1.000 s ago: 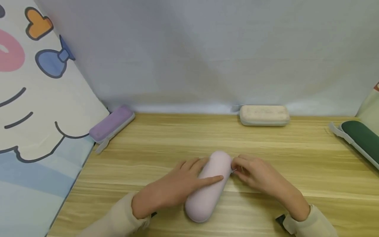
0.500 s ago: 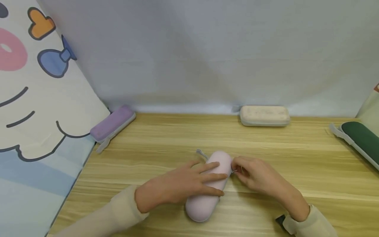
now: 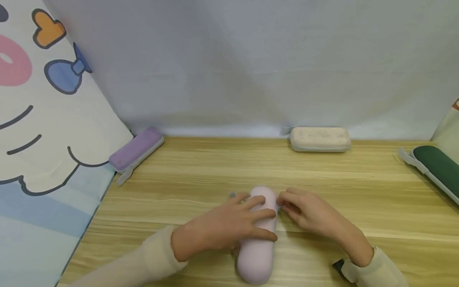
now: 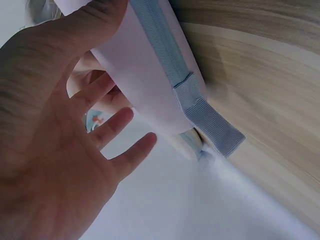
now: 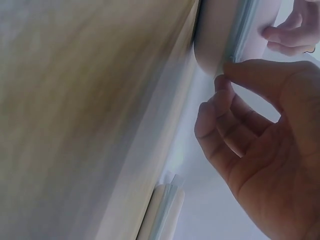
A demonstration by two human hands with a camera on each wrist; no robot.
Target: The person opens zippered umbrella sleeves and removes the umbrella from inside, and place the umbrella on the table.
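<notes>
A pale pink zippered case [image 3: 255, 261] with rounded ends lies on the wooden table, its long side running away from the person. My left hand [image 3: 226, 223] holds it, fingers spread across the top and thumb against the left side. In the left wrist view, a grey-blue zipper [image 4: 159, 42] runs along the case and ends in a grey fabric tab [image 4: 217, 127]. At the case's far right side, my right hand [image 3: 308, 207] pinches the small zipper pull [image 3: 282, 206] between thumb and index finger. The fingertips mostly hide the pull.
A purple case [image 3: 136, 148] lies at the back left, and a cream case [image 3: 320, 138] by the grey back wall [image 3: 251, 71]. A green case [image 3: 437, 167] is at the right edge. A cartoon-printed panel [image 3: 82, 131] borders the left side.
The pink case has turned straighter, its near end swinging right and toward the person. The left hand has shifted across its top, fingers now spread over it. The right hand has barely moved.
</notes>
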